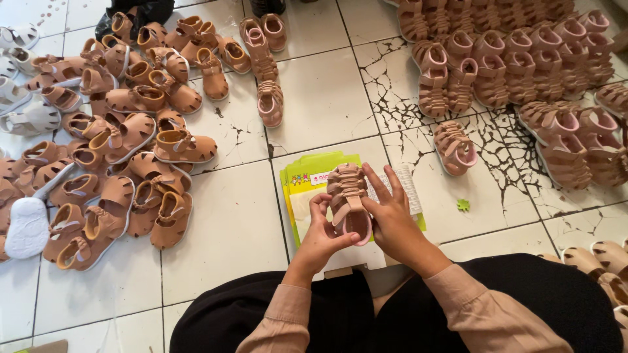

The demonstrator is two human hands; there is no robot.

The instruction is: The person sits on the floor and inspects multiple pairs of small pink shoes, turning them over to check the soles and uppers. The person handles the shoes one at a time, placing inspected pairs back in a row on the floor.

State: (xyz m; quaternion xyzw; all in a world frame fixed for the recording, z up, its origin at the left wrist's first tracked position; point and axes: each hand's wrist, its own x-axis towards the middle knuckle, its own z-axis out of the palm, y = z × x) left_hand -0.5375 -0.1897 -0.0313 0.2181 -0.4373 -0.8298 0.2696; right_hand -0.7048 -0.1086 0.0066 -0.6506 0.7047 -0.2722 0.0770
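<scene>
Head view: both hands hold one pink strapped child's sandal point(348, 199) above a flat yellow-green shoe box point(314, 171) lying on the white tiled floor point(229, 222). The left hand point(322, 236) is closed around the sandal's heel end from below; the right hand point(391, 219) clasps its side, fingers spread over the straps. A heap of tan sandals point(124, 131) lies toward the floor's left edge, rows of pink sandals point(517, 59) toward its upper right corner.
</scene>
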